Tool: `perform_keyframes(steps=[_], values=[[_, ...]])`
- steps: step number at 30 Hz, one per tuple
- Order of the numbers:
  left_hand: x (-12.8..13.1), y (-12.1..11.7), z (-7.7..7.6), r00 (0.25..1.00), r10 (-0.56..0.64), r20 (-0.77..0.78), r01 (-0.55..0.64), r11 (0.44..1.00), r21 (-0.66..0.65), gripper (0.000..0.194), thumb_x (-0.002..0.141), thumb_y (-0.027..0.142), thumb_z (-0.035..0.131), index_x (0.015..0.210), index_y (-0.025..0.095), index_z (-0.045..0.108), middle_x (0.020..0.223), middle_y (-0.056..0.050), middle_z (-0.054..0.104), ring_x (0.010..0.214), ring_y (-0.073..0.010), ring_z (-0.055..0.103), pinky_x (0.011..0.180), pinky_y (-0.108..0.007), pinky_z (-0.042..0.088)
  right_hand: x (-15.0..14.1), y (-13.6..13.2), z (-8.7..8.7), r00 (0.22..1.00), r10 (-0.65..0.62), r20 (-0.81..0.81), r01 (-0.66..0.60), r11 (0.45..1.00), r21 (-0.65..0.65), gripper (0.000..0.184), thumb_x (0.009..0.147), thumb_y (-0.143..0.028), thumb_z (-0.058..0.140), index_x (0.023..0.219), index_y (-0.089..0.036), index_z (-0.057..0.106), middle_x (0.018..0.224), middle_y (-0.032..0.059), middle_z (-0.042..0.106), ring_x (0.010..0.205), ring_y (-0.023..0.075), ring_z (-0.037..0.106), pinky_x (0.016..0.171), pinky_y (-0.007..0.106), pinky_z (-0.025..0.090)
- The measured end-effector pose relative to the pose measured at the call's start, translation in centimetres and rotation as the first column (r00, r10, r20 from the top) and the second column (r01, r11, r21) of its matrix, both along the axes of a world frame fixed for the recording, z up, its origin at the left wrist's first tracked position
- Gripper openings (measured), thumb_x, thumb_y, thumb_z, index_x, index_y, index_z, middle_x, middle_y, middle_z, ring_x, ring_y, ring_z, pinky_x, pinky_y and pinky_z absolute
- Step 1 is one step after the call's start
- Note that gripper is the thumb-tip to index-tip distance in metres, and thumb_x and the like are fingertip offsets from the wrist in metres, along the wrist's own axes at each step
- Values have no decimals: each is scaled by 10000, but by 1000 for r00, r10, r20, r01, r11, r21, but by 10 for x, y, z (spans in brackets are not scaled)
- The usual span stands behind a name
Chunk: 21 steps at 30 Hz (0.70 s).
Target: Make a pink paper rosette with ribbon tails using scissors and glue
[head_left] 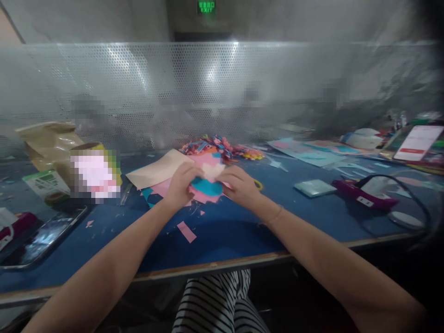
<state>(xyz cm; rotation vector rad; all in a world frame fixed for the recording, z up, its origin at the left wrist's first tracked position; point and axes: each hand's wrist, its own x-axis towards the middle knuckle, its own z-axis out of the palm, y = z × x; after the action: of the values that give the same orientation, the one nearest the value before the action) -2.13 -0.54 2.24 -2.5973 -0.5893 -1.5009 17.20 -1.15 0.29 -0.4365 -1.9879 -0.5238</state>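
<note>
Near the middle of the table, my left hand (182, 184) and my right hand (241, 184) are closed with bent fingers on either side of a small cream paper cutout (212, 172). A rounded blue paper piece (207, 188) shows just below the cutout, between the hands. Under both lie pink paper (204, 162) and, by my left hand, a larger cream sheet (161, 169). My fingertips are partly hidden, so the exact grip is hard to see. A pink paper strip (186, 231) lies in front of my hands.
A colourful paper-scrap heap (220, 147) lies behind the hands. Left stand a brown paper bag (52, 143) and a small green-and-white box (45, 186), with a phone (52, 236) lying nearer. Right are a pale blue packet (315, 188), a purple power strip (366, 194) and cables.
</note>
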Motion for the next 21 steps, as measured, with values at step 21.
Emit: perform_keyframes(steps=[21], values=[[-2, -7, -2, 994, 89, -64, -56, 914, 402, 174, 811, 231, 440, 690, 203, 561, 765, -35, 642, 742, -133, 573, 664, -284, 455, 10, -9, 5, 980, -112, 167, 90, 987, 135, 194, 821, -164, 444, 860, -256, 609, 864, 1, 632, 803, 95, 539, 722, 255, 417]])
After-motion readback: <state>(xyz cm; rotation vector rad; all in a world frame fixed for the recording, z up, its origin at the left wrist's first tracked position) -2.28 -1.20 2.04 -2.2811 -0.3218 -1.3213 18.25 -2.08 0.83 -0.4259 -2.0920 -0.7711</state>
